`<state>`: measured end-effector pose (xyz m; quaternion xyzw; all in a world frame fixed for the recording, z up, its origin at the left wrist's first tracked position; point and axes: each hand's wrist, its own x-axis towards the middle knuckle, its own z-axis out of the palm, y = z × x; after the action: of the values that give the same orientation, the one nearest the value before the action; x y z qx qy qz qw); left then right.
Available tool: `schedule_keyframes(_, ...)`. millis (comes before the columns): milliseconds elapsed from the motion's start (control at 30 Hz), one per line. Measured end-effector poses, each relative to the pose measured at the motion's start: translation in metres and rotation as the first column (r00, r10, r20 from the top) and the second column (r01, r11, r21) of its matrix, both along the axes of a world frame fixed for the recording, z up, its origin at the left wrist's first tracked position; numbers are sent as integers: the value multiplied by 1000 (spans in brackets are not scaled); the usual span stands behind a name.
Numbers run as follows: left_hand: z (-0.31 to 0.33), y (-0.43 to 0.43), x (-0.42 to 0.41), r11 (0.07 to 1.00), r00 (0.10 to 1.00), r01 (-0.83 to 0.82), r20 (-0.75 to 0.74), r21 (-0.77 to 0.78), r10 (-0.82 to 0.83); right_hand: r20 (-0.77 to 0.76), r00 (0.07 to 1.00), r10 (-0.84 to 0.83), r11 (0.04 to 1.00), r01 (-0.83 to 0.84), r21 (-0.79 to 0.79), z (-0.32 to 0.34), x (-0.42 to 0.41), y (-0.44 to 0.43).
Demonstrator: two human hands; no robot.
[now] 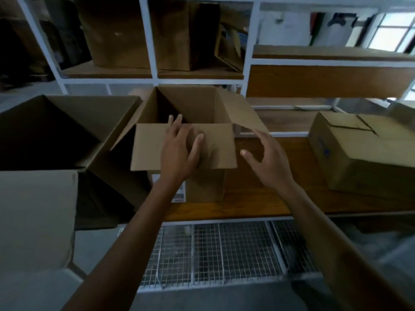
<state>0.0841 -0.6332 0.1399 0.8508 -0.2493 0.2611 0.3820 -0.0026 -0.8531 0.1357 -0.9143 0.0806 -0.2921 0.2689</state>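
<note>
Cardboard box point(190, 104) stands open at the frame's centre on the wooden shelf point(258, 198). Left grip point(179, 151) lies flat on its near flap point(152, 147), fingers straight, holding nothing. Right grip point(269, 162) hovers just right of that flap, fingers spread and loose, clear of it.

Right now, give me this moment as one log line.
left hand: flat on near flap of open box | right hand: open, just right of flap | closed box: farther right on shelf
</note>
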Motion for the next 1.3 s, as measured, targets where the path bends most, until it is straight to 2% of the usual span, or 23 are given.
schedule_keyframes(100,-10,-40,-46,987,987,159,-10,-14,-160,-6,1000,-2,997,2,77,-9,-58,-23)
schedule_keyframes(167,-23,-71,-91,970,972,224,-46,-96,-229,8,999,-38,989,36,142,-18,-106,-39)
schedule_keyframes(267,-54,-117,-172,930,929,287,-170,-231,-328,2,994,-112,966,109,235,-40,-183,-61)
schedule_keyframes(367,-86,-153,-240,873,838,360,-298,-329,-457,-52,984,-171,923,178,342,-67,-259,-79)
schedule_keyframes(500,-112,-186,-295,840,785,472,-305,-268,-539,-127,958,-255,837,285,468,-102,-341,-104)
schedule_keyframes(633,-125,-214,-329,812,732,522,-351,-263,-584,-152,925,-348,780,376,501,-121,-392,-130)
schedule_keyframes(733,-134,-241,-340,796,704,558,-373,-235,-604,-160,913,-376,749,401,527,-124,-407,-154)
schedule_keyframes(933,-141,-317,-324,782,677,578,-397,-236,-620,-175,898,-403,746,433,506,-124,-395,-216)
schedule_keyframes(1300,-121,-504,-209,776,718,562,-299,-286,-629,-124,906,-404,782,412,467,-110,-289,-396)
